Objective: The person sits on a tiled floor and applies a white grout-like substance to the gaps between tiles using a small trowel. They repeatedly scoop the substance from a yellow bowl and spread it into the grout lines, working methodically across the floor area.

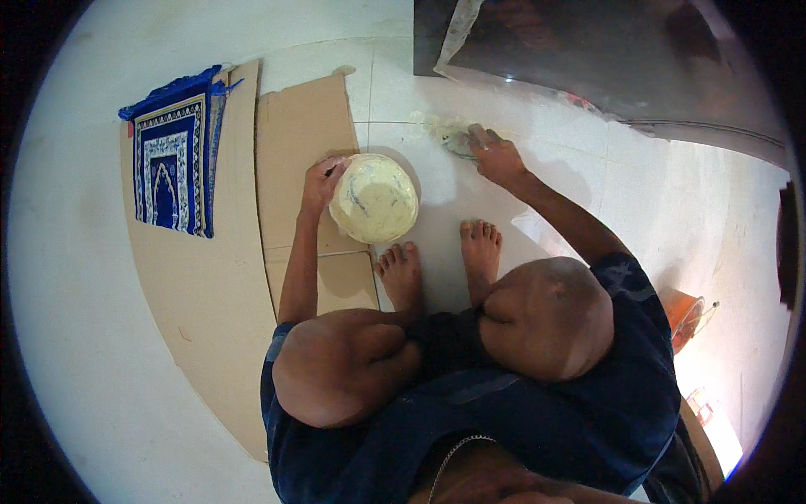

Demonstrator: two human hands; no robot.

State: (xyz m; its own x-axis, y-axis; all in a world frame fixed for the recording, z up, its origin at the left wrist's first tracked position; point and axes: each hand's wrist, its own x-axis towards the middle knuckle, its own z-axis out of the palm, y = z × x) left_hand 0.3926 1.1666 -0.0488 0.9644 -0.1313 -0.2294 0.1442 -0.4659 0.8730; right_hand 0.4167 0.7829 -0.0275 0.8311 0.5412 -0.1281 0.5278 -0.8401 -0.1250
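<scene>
The left hand (321, 181) is curled at the left side of a round, cream-coated bowl (375, 202), its thumb and fingers closing on the rim. The right hand (497, 160) reaches forward and outward, palm down, with its fingers bent over a flat grey-green pad (456, 142) on the white tile floor (546, 176); whether they clench the pad or only press on it, I cannot tell. A pale yellowish smear (424, 122) marks the tiles just beside the pad.

The bowl is in front of the left foot (400, 273), over the right edge of a brown cardboard sheet (302, 151) and the tiles next to it. Dark bluish streaks show inside it. Whether its base rests on the floor is hidden from above. The right foot (481, 252) stands bare on the tiles, between the bowl and the right forearm, and both knees are bent up high.

Farther left, a blue patterned mat (172, 160) with a fringe lies on the cardboard. A dark glossy panel (604, 67) fills the upper right, beyond the right hand.
</scene>
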